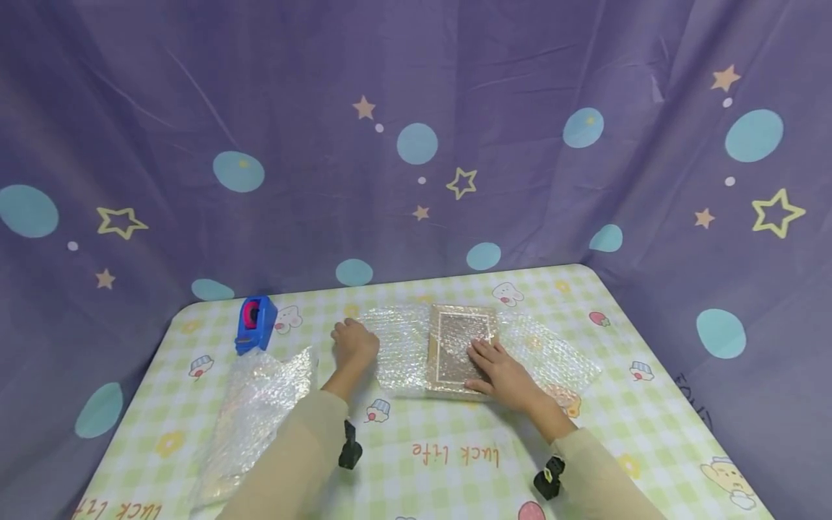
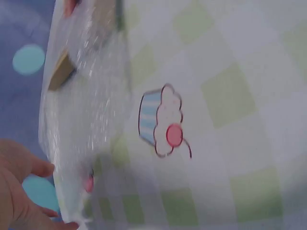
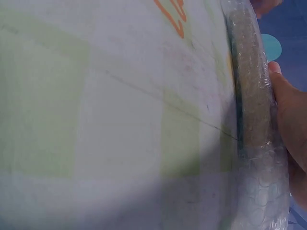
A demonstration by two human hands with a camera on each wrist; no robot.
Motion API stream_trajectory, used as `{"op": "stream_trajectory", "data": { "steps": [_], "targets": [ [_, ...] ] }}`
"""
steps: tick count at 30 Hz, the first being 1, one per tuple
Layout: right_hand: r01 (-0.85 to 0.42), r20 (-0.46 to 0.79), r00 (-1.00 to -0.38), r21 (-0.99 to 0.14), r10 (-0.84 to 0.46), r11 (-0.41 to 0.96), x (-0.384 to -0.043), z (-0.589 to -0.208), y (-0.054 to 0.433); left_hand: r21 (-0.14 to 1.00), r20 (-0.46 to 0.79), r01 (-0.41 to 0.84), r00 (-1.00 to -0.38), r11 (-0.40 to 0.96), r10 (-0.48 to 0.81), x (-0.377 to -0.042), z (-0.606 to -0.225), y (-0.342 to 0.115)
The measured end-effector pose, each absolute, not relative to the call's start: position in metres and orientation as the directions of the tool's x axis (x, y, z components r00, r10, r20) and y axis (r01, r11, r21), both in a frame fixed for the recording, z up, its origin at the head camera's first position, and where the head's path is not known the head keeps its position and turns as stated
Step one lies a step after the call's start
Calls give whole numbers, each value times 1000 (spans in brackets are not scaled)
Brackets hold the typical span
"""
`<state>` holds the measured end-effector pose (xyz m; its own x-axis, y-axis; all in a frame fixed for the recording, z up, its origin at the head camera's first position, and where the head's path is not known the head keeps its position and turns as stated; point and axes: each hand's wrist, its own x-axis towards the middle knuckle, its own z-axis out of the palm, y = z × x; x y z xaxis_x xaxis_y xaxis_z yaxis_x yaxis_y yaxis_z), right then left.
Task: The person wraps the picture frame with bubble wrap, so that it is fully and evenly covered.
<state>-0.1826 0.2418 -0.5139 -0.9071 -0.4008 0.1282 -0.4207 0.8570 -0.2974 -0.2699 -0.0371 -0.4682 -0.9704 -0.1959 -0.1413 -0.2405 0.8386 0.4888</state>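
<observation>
A tan picture frame [image 1: 461, 312], brown inside a thin white border, lies flat with bubble wrap [image 1: 403, 350] over it and spreading out to both sides. My right hand [image 1: 510, 375] rests on the frame's right part, fingers extended. In the right wrist view its thumb lies along the wrapped edge of the frame [image 3: 254, 76]. My left hand [image 1: 355, 345] is at the left end of the wrap, fingers bent downward. The left wrist view shows its thumb and fingers [image 2: 41, 168] spread apart beside the wrap's edge.
A blue tape dispenser [image 1: 256, 325] with a pink-red core stands at the back left. In front of it lies another clear bubble wrap piece [image 1: 256, 412], partly behind the left sleeve. A checked cloth [image 1: 455, 484] covers the table; a purple curtain [image 1: 416, 217] hangs behind it.
</observation>
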Motion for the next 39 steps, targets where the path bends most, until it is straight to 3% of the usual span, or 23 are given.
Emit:
{"op": "stream_trajectory", "data": {
  "steps": [3, 12, 17, 23, 29, 39],
  "targets": [
    [-415, 128, -910, -307, -395, 856, -182, -514, 241, 586, -248, -346, -937, 732, -245, -272, -468, -47],
    [-410, 124, -912, -351, -392, 842, -182, -519, 238, 817, -374, -475, -868, 327, -327, -283, -484, -60],
    [-393, 112, -918, -379, -380, 838, -182, -520, 240, 844, -512, -535, -820, 24, -256, -289, -478, -63],
    [-387, 97, -919, -404, -382, 829, -188, -518, 236, 870, -489, -469, -860, -156, -146, -292, -458, -75],
    [-424, 112, -903, -383, -414, 821, -191, -516, 223, 869, -481, -472, -876, -147, -31, -294, -436, -82],
    [-490, 142, -870, -348, -472, 799, -197, -513, 203, 944, -286, -282, -958, 173, -2, -283, -401, -60]
  ]
}}
